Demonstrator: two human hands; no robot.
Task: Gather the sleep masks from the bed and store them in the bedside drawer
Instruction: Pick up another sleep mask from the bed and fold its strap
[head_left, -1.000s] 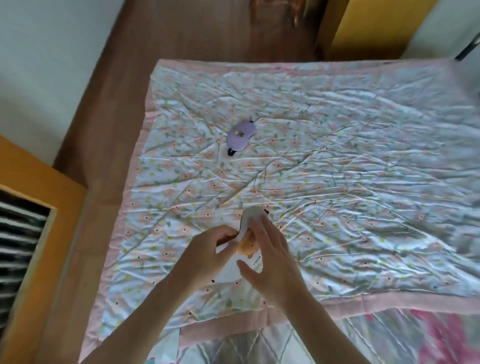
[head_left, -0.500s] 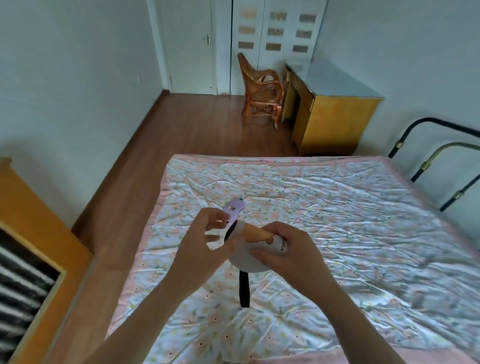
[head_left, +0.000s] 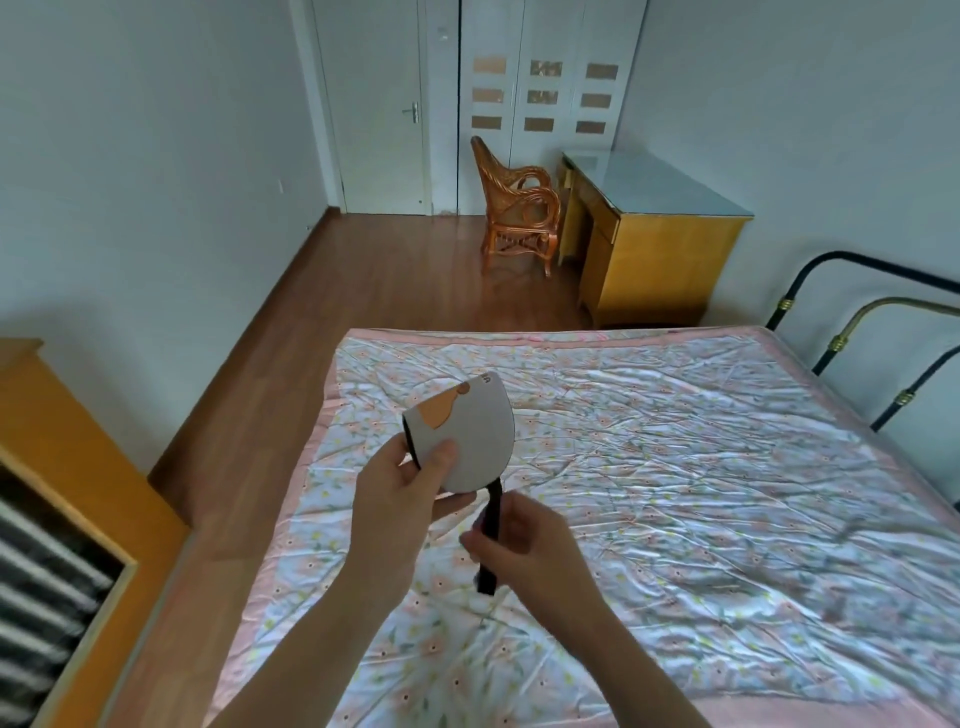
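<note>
A white sleep mask (head_left: 475, 439) with an orange patch is folded and held up above the flowered bed quilt (head_left: 675, 467). My left hand (head_left: 402, 493) pinches the mask's lower left edge between thumb and fingers. My right hand (head_left: 519, 540) is closed on the mask's black strap (head_left: 491, 530), which hangs below the mask. The purple sleep mask seen earlier on the quilt is hidden behind the white mask and my hands.
A wooden bedside unit (head_left: 57, 499) stands at the left, across a strip of wooden floor (head_left: 332, 291). A wicker chair (head_left: 517, 208) and a yellow desk (head_left: 649, 244) stand past the bed's far edge. The black metal bed frame (head_left: 878, 322) rises at the right.
The white mask came off the quilt and is now raised upright in my left hand. My right hand slid down from the mask onto its strap. The view tilted up toward the room.
</note>
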